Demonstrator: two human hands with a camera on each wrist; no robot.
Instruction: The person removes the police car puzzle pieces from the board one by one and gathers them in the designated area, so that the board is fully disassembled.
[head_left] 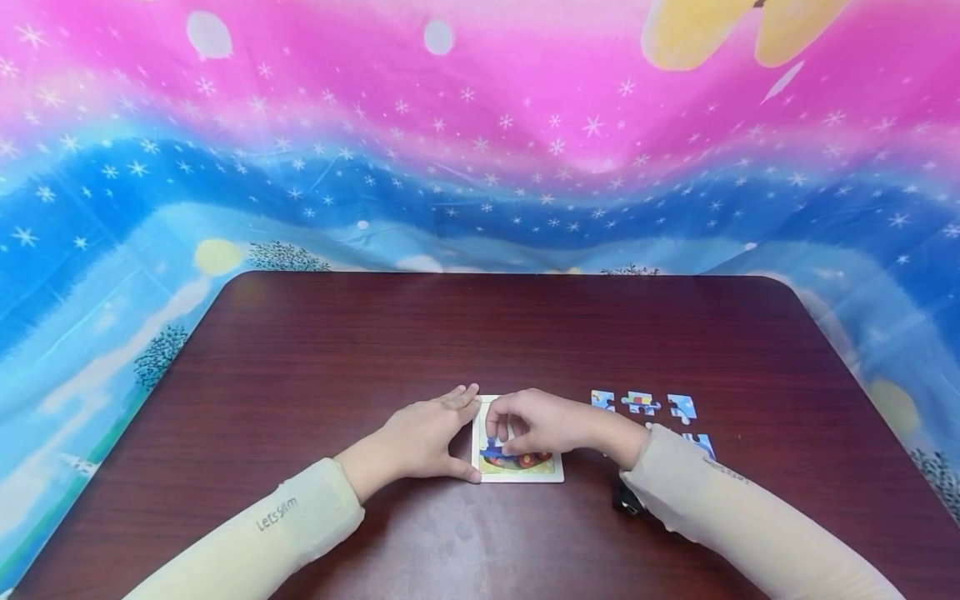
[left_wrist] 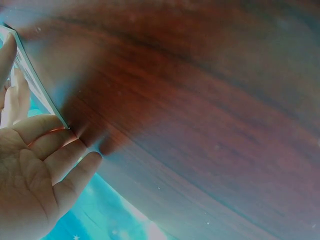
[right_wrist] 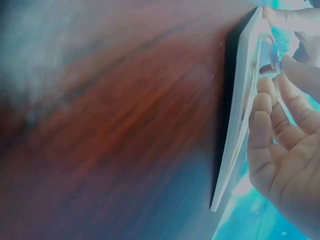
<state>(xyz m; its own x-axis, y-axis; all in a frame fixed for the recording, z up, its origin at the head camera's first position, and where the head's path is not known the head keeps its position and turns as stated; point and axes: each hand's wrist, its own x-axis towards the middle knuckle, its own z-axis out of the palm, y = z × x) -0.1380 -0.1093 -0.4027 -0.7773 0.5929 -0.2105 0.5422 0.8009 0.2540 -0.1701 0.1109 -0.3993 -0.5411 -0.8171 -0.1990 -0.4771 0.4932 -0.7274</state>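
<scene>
A square jigsaw puzzle board (head_left: 525, 477) with a pale frame lies on the table, part of its picture showing a blue vehicle with red wheels. My left hand (head_left: 423, 433) rests along the board's left edge, thumb at the lower corner and fingers extended at the upper one. Over the board's left half, my right hand (head_left: 536, 423) pinches a puzzle piece (right_wrist: 273, 59) between thumb and fingertips. That piece stands tilted at the board in the right wrist view; my fingers hide much of it. In the left wrist view, the left fingers (left_wrist: 67, 155) touch the board's edge.
Several loose puzzle pieces (head_left: 640, 403) lie on the table right of the board, some partly hidden by the right forearm. A small black object (head_left: 627, 500) shows under the right sleeve. A patterned cloth (head_left: 480, 150) hangs behind the dark wooden table (head_left: 360, 333).
</scene>
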